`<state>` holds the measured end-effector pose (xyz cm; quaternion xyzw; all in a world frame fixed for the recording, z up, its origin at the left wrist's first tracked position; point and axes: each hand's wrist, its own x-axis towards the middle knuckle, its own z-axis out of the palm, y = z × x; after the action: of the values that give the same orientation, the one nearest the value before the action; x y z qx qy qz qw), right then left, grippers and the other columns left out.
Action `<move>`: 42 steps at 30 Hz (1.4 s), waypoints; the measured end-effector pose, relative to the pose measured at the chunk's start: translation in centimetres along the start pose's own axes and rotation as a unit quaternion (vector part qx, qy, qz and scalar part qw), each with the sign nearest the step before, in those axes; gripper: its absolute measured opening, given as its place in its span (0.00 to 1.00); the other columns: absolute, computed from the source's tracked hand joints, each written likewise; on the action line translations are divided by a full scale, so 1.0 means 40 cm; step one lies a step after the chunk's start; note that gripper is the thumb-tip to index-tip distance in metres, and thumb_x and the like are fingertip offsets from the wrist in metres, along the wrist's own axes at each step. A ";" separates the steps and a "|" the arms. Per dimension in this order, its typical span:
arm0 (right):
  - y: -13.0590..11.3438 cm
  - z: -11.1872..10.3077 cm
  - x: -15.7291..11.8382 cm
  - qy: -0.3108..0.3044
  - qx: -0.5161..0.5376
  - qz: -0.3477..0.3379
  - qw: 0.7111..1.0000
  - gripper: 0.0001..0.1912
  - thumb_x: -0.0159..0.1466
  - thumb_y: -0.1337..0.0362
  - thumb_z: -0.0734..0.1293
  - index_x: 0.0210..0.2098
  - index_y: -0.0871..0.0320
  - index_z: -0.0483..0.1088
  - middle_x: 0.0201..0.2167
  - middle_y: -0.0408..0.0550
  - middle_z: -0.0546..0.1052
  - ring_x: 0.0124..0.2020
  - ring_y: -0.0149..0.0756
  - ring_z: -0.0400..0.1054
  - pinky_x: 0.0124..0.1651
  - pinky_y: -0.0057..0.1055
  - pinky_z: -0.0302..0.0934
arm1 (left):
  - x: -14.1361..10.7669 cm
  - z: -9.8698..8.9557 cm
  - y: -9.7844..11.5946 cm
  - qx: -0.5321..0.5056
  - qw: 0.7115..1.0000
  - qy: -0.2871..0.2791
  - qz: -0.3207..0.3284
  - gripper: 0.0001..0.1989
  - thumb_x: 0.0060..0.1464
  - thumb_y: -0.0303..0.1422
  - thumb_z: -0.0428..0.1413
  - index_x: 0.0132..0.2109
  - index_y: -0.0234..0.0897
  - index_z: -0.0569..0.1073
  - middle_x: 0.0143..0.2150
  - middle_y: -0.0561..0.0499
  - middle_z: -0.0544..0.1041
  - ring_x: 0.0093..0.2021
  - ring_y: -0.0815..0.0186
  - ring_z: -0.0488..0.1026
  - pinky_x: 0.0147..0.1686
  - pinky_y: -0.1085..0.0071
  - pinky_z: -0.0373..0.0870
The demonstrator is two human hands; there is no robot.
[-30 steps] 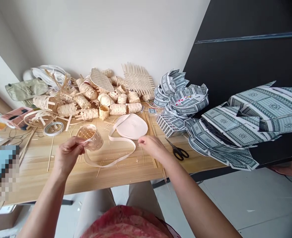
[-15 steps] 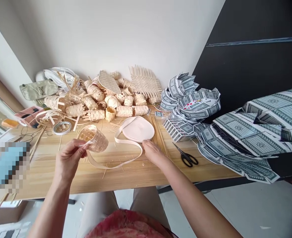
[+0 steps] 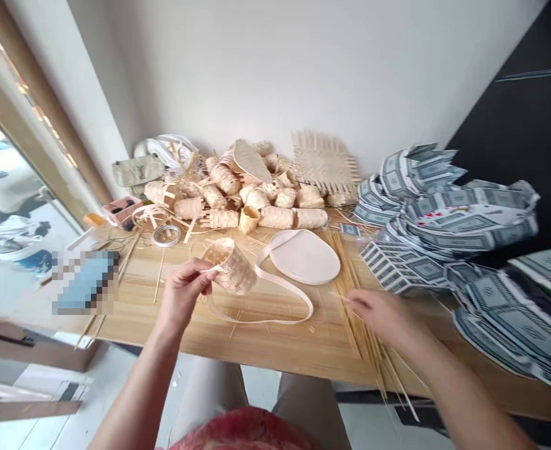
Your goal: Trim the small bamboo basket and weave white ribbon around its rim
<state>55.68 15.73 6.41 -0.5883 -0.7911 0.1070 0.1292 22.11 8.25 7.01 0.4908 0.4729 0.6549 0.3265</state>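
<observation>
1 small round cup of pale woven strips (image 3: 238, 274), tilted, just above the light brown wooden table (image 3: 266, 350), with its rim pinched tight in the left hand (image 3: 187, 287). Near it, a flat round pale pink roll of ribbon (image 3: 308, 257), with 1 loose strip (image 3: 282, 283) curving out in front. Over long thin yellow sticks (image 3: 344, 265), the right hand (image 3: 378, 312), fingers bent in; too blurry to tell if holding anything. Behind the cup, a heap of pale woven tubes (image 3: 275, 217). Far right, blue-grey and white shapes of folded cards (image 3: 472, 231).
</observation>
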 end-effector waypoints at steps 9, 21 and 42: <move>-0.273 -0.100 -0.134 0.243 0.239 -0.197 0.919 0.03 0.61 0.64 0.63 0.30 0.52 0.67 0.19 0.41 0.72 0.18 0.30 0.66 0.21 0.26 0.60 | -0.027 0.064 0.036 0.138 0.978 -0.050 0.146 0.07 0.52 0.35 0.58 0.30 0.37 0.76 0.22 0.54 0.70 0.20 0.74 0.64 0.20 0.77 0.62; -0.366 0.018 -0.045 0.237 0.147 -0.366 0.888 0.09 0.65 0.71 0.58 0.33 0.59 0.68 0.27 0.48 0.75 0.29 0.33 0.69 0.32 0.27 0.61 | -0.058 0.094 0.067 0.313 0.892 -0.081 0.317 0.07 0.57 0.32 0.53 0.33 0.38 0.75 0.27 0.51 0.76 0.27 0.72 0.73 0.27 0.80 0.68; -0.368 0.033 -0.007 0.112 0.236 -0.284 0.923 0.09 0.60 0.75 0.60 0.25 0.59 0.63 0.21 0.40 0.67 0.24 0.28 0.60 0.28 0.24 0.51 | -0.041 0.092 0.020 0.003 0.991 -0.121 -0.062 0.07 0.44 0.33 0.61 0.30 0.33 0.75 0.22 0.55 0.70 0.17 0.77 0.63 0.17 0.80 0.61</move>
<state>42.04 11.24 9.86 -0.2994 -0.8574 0.1829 0.3766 26.14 7.61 7.50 0.5378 0.4612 0.5675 0.4195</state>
